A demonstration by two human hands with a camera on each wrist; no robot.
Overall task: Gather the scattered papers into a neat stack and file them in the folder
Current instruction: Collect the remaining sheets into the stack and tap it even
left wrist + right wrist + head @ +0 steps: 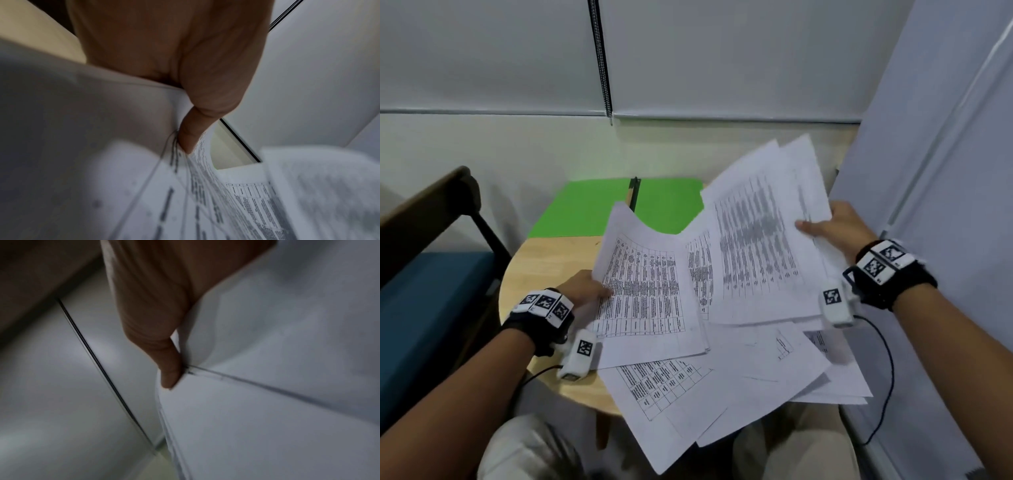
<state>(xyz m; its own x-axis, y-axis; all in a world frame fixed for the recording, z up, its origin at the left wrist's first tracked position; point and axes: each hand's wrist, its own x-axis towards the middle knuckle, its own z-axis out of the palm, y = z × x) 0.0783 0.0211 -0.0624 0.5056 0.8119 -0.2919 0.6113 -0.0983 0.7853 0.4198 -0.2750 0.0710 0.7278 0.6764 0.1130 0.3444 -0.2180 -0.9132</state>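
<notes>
Two hands' fingers pinching printed papers (753,246), loose sheets (722,383) hiding round table (544,260), green folder (585,209) behind, chair (431,274) left

White papers (753,246) (black printed tables), bright green folder (585,209)

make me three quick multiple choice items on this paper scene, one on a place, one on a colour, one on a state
1. Where does the folder lie?
A. at the table's far side
B. on the person's lap
C. on the chair

2. What colour is the folder?
A. red
B. green
C. black

3. What is the left hand doing?
A. resting flat on bare table
B. pointing at the wall
C. gripping a bundle of papers

Answers: 1 A, it lies beyond the papers on the round wooden table. 2 B, its cover is bright green. 3 C, its thumb presses on the printed sheets.
</notes>
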